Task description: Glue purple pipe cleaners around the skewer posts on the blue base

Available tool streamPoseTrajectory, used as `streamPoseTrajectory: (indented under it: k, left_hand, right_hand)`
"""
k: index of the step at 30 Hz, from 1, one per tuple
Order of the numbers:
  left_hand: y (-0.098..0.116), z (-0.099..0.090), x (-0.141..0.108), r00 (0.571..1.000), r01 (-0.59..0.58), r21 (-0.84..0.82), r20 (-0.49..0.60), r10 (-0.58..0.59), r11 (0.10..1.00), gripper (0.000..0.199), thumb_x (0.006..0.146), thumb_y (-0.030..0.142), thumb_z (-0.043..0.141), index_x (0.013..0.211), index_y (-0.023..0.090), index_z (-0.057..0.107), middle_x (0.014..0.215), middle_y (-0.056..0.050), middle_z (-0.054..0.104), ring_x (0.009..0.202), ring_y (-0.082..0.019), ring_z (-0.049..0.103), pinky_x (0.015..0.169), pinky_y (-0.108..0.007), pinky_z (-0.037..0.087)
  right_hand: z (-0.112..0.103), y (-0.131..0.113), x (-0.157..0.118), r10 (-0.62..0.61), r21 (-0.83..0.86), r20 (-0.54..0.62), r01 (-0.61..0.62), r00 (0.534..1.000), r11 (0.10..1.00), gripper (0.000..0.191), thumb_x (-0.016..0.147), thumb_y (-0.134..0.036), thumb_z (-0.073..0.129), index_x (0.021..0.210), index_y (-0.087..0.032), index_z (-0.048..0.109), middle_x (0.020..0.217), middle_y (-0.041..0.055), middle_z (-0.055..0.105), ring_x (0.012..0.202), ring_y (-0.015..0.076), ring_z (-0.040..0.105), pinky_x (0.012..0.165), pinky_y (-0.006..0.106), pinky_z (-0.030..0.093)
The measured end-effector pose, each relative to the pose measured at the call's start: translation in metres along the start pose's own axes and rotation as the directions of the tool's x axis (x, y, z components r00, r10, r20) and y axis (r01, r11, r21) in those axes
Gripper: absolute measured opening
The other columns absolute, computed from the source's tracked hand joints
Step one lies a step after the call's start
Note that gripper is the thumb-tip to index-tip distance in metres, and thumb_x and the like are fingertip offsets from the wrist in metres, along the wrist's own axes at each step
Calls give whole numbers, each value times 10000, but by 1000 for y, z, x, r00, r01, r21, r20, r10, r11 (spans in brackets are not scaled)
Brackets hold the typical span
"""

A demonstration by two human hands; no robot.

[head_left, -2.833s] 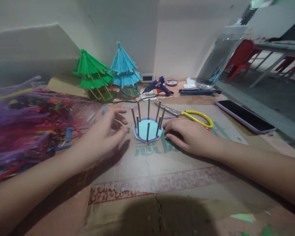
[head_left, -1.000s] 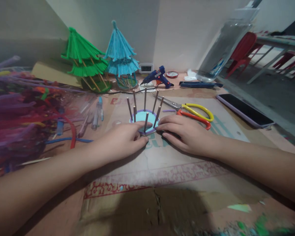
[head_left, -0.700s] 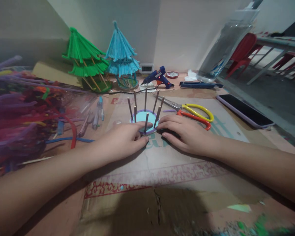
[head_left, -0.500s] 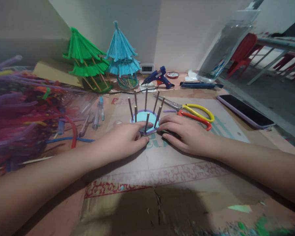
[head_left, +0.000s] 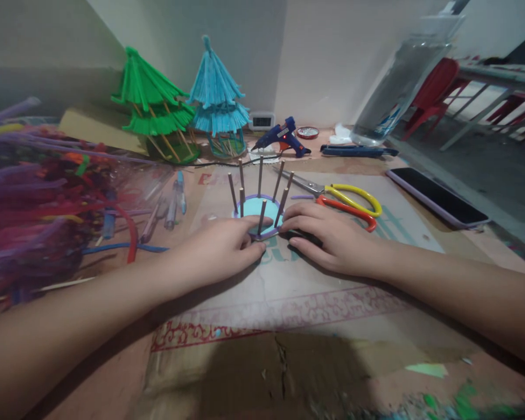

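Note:
A round light-blue base (head_left: 254, 207) with a purple rim lies at the centre, and several thin brown sticks (head_left: 261, 178) stand upright around its edge. My left hand (head_left: 227, 248) rests at the base's near left side, one finger reaching over the rim beside the front stick, thumb apart below it. At the right edge my right hand (head_left: 332, 236) touches the rim with its fingertips, fingers slightly curved and thumb apart. Neither hand is wrapped round anything. Scissors (head_left: 332, 195) with yellow and orange handles lie just beyond my right hand.
Green (head_left: 151, 93) and blue (head_left: 216, 87) pipe-cleaner towers stand at the back, beside a blue glue gun (head_left: 282, 137). A phone (head_left: 437, 198) and a cutter (head_left: 359, 151) lie right, near a large clear bottle (head_left: 385, 93). Colourful pipe cleaners (head_left: 35, 216) crowd the left.

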State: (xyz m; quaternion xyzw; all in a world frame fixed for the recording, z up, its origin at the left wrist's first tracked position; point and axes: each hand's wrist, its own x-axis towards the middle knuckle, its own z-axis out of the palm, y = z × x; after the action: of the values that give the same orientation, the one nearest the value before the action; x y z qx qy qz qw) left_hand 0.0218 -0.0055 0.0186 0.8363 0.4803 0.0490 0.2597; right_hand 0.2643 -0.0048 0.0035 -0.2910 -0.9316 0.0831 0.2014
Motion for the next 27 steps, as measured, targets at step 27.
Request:
streamPoseTrajectory:
  k: [27]
  left_hand:
    - [-2,3,0,998,-36,44,-40,38,998,438,911,408,498,1262,187,637,705,-7,684,605,-182,589,561,-277,346]
  right_hand:
    - [0,3,1,45,94,29,-48,999,994,256,994,-260,491,1166,-150,646,1231,163,609,1155,264,603,1006,470,506]
